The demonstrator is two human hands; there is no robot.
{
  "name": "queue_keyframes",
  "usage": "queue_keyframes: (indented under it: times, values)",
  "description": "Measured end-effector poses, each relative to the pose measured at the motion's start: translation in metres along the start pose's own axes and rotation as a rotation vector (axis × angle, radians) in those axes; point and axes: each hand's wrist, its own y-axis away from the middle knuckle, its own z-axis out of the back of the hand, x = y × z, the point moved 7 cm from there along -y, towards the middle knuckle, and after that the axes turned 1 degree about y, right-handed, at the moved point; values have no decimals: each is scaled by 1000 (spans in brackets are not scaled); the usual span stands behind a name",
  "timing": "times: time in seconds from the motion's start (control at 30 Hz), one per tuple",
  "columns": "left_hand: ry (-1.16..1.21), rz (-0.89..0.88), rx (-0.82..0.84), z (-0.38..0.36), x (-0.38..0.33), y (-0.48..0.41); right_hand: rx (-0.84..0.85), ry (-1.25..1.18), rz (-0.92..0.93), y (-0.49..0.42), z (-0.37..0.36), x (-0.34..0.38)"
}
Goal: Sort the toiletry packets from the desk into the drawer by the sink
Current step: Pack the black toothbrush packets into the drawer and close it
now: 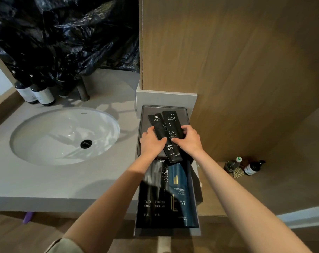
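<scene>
Two black toothbrush packets lie crossed on a dark tray (184, 114) right of the sink. My left hand (151, 143) grips the left packet (157, 125) with thumb over it. My right hand (189, 139) grips the right packet (170, 121), labelled TOOTH BRUSH. Below them the open drawer (196, 207) holds two black toothbrush packets (155, 203) side by side and a dark blue packet (179, 190) on their right.
A white oval sink (63, 136) sits in the grey counter (45, 181) on the left. Dark bottles (36, 94) and a black plastic bag (63, 33) stand behind it. A wood panel (246, 70) rises on the right. Small bottles (250, 168) stand on the floor at right.
</scene>
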Motion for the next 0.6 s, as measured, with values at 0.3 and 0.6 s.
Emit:
queue_keyframes:
  times: [0.3,0.6]
  values:
    - [12,102,-9,-9,7,2,22,-98,-73,-5,-2,-5]
    - [240,215,7,-2,16,1,17,-363,-186,14,11,-7]
